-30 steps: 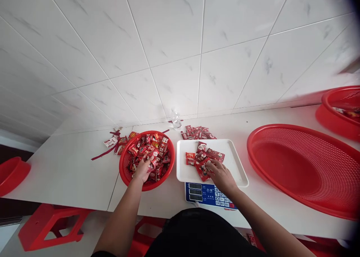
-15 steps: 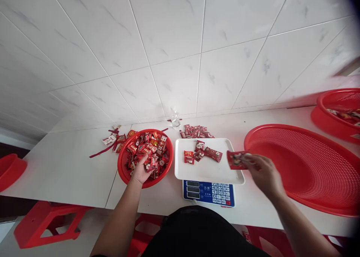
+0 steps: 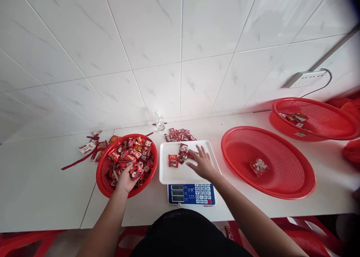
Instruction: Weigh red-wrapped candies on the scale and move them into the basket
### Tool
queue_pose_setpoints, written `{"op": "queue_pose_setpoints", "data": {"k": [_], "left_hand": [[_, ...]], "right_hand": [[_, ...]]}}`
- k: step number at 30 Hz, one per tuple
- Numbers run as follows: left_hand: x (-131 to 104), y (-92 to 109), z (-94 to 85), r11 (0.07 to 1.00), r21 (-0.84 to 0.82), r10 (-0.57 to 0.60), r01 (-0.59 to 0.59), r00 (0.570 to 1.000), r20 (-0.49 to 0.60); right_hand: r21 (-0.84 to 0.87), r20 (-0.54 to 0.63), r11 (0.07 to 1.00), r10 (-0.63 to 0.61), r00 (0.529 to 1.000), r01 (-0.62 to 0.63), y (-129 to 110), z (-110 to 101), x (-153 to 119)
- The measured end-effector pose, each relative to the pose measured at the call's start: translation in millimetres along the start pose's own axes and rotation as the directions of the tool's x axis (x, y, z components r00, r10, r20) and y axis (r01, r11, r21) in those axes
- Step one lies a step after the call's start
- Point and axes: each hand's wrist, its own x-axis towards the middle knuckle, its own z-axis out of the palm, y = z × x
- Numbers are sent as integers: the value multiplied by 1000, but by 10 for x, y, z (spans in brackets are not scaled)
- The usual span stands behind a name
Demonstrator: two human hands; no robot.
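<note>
My left hand point(image 3: 127, 180) rests at the front of a round red basket point(image 3: 100, 180) heaped with small snack packets point(image 3: 123, 154). Its fingers are curled around several red packets point(image 3: 137, 171). My right hand point(image 3: 203, 164), fingers spread, hovers over the white tray point(image 3: 168, 177) of a blue digital scale point(image 3: 190, 194) and grips nothing. On the tray lie an orange-red packet point(image 3: 173, 160) and dark red packets point(image 3: 183, 148), one partly hidden by my right fingers. A shiny red and clear packet point(image 3: 259, 166) lies in the large red oval basket point(image 3: 239, 182) at the right.
Behind the tray is a pile of small red packets point(image 3: 180, 135) beside a clear plastic bottle point(image 3: 160, 123). Wrappers and dark red strips point(image 3: 77, 162) lie left of the round basket. Another red basket point(image 3: 332, 112) stands at the back right, below a power strip point(image 3: 307, 79).
My right hand has let go of the red packet, now in the oval basket, and moved left over the tray with fingers spread. My left hand stays at the round basket. The view has turned right.
</note>
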Motion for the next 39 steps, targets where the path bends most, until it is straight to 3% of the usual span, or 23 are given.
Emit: {"op": "queue_pose_setpoints", "data": {"k": [3,5,10,14,21,23,25,28,30,33,36,39], "left_hand": [[4,-37,18,1000,6,-24,23,1000,3],[4,-54,11,999,9,-31,31,1000,1],[24,-97,-91,998,2,-58,59,998,-36],[46,-133,-129,997,5,-75,76,996,-57],[29,-135,14,996,17,-87,88,996,-34],[18,-128,27,996,24,-85,86,996,-37],[11,-123,17,996,27,-81,83,996,-48],[8,-118,-12,996,24,-85,87,994,-66],[4,-115,-20,996,19,-88,89,994,-69],[-16,-109,-1,996,3,-87,87,994,-60],[-39,-106,30,996,-28,-87,86,995,-45],[-43,-108,43,995,-42,-88,87,995,-38]], "right_hand": [[-17,165,1000,-10,986,13,-206,186,203],[-40,203,997,-51,978,60,-224,240,289],[17,34,984,-179,983,178,-150,277,273],[62,-23,992,-110,994,111,-105,279,183],[245,-167,969,67,984,-24,97,120,74],[369,-232,924,191,954,-95,226,-32,23],[419,-297,883,353,887,-211,399,-231,-31],[341,-416,848,524,744,-407,720,-545,-116],[280,-449,821,570,688,-498,943,-702,-172],[171,-384,791,603,699,-588,1195,-780,-220],[25,-401,803,554,730,-595,1192,-640,-182],[-54,-375,918,347,860,-394,836,-321,-63]]}}
